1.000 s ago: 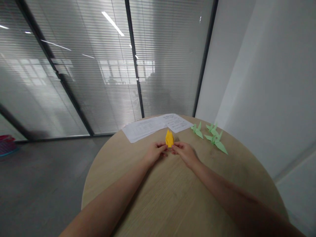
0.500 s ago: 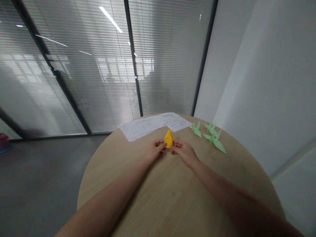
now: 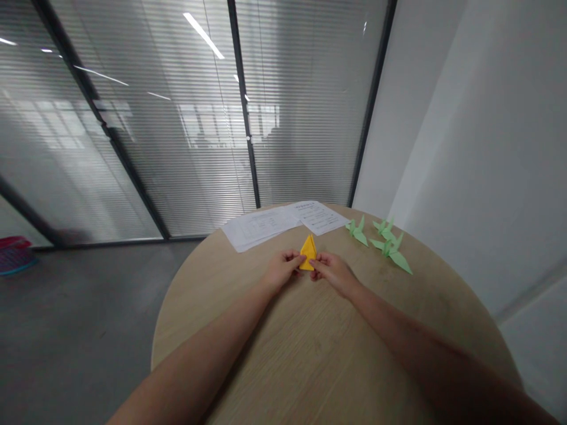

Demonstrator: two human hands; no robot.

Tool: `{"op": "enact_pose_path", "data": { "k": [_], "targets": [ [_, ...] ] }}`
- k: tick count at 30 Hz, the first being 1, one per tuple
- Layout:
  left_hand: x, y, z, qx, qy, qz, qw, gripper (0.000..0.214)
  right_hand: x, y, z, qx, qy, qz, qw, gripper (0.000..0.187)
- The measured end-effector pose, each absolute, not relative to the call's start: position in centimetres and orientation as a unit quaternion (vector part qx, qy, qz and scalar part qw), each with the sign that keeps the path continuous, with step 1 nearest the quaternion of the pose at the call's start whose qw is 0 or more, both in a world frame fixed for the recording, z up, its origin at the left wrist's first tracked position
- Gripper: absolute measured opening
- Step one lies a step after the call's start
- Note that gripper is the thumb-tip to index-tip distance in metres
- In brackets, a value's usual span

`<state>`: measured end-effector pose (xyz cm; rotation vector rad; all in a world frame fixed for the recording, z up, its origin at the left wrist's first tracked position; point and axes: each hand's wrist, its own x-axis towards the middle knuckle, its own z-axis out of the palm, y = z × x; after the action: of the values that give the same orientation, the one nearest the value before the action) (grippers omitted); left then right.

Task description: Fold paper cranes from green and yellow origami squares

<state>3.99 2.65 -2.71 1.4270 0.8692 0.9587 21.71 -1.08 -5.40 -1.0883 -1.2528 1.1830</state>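
Note:
A small yellow folded paper (image 3: pixel 308 250) stands point up on the round wooden table (image 3: pixel 310 354), a little beyond the middle. My left hand (image 3: pixel 283 270) pinches its left lower edge with closed fingers. My right hand (image 3: pixel 333 271) pinches its right lower edge the same way. Both forearms reach forward across the tabletop.
Several green paper cranes (image 3: pixel 383 243) lie on the table to the right of my hands. Two white printed sheets (image 3: pixel 283 223) lie at the far edge. A glass partition with blinds stands behind the table, a white wall on the right, and a pink basket (image 3: pixel 13 254) on the floor far left.
The yellow paper now looks wider and more triangular between my fingers. Both hands stay pinched on it at nearly the same spot.

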Motion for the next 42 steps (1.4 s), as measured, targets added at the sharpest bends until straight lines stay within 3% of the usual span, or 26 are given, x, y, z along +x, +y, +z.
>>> {"op": "enact_pose_path", "data": {
  "k": [9, 16, 29, 37, 42],
  "targets": [
    [3.72, 2.17, -2.30, 0.599, 0.368, 0.412, 0.579, 0.042, 21.55, -1.08, -5.39, -0.459, -0.537, 0.491, 0.510, 0.040],
    [3.72, 2.47, -2.68, 0.596, 0.367, 0.421, 0.577, 0.046, 21.61, -0.91, -5.45, -0.446, -0.556, 0.495, 0.497, 0.030],
    [3.94, 2.44, -2.85, 0.632, 0.374, 0.398, 0.550, 0.049, 21.63, -0.95, -5.38, -0.471, -0.533, 0.462, 0.530, 0.027],
    [3.91, 2.53, -2.71, 0.646, 0.408, 0.429, 0.482, 0.040, 21.22, -1.12, -5.03, -0.479, -0.518, 0.460, 0.539, 0.028],
    [3.75, 2.57, -2.77, 0.637, 0.429, 0.449, 0.457, 0.041, 21.07, -1.07, -5.18, -0.473, -0.511, 0.463, 0.549, 0.038]
  ]
}}
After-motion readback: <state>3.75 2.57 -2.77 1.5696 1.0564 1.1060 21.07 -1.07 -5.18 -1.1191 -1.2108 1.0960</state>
